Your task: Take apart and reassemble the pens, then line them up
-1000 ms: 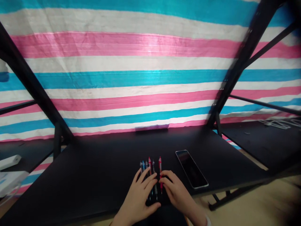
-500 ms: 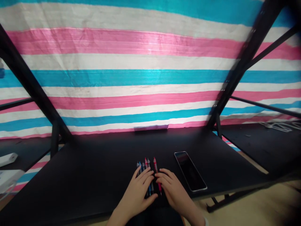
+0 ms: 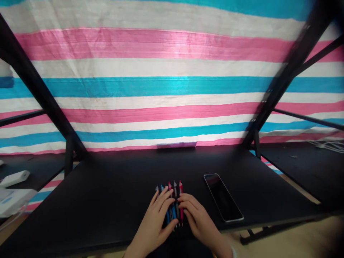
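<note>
A row of several pens (image 3: 173, 211), with blue, red and dark barrels, lies side by side near the table's front edge, tips toward me. My left hand (image 3: 158, 216) rests over the left part of the row, fingers stretched out and spread, its thumb by the lower ends. Those fingers hide the middles of the left pens. At the right end of the row is a red pen (image 3: 181, 187). My right hand (image 3: 197, 216) touches it from the right with slightly bent fingers, not wrapped around it.
To the right of my right hand a phone (image 3: 223, 197) lies screen up on the black table (image 3: 113, 186). White boxes (image 3: 16, 200) stand at the left. Dark metal posts (image 3: 48, 104) frame a striped sheet (image 3: 161, 86) behind. A white cable (image 3: 330, 145) lies far right.
The red pen and a dark pen beside it have shifted, so the gap between the red pen and the others has narrowed. My right hand is closer to my left. The view has shifted slightly.
</note>
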`<state>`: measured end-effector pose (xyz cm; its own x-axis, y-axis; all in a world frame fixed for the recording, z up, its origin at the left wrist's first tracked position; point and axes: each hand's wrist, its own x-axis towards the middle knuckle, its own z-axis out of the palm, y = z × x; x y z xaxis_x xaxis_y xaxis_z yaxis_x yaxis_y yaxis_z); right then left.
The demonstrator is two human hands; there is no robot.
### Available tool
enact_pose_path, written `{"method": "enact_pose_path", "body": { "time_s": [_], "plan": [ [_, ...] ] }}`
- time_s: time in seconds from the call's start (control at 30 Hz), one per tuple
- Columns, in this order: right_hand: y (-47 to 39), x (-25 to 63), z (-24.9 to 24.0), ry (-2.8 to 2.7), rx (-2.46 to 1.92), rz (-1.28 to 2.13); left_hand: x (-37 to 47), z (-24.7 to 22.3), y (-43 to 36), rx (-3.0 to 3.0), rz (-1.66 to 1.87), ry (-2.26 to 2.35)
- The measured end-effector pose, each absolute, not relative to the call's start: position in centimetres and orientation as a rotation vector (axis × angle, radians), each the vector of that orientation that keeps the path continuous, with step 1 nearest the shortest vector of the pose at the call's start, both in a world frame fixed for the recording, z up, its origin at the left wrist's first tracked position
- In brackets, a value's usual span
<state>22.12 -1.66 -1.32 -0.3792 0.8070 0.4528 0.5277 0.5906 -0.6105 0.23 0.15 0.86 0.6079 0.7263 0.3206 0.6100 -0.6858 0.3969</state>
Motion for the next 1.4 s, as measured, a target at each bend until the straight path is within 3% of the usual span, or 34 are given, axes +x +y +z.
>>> {"method": "enact_pose_path", "body": {
  "time_s": [0.3, 0.77, 1.4],
  "plan": [
    [-1.8, 22.5, -3.1, -2.039, -1.205, 0.453, -3.2, -1.4, -1.5, 2.411, 0.692, 1.319],
    [-1.5, 21.6, -3.1, -1.998, -1.205, 0.400, -2.3, -0.4, 0.2, 2.429, 0.943, 1.145],
    [-1.6, 21.3, -2.9, -1.857, -1.281, 0.259, -2.3, 0.8, -1.2, 2.434, 0.833, 1.228]
  ]
}}
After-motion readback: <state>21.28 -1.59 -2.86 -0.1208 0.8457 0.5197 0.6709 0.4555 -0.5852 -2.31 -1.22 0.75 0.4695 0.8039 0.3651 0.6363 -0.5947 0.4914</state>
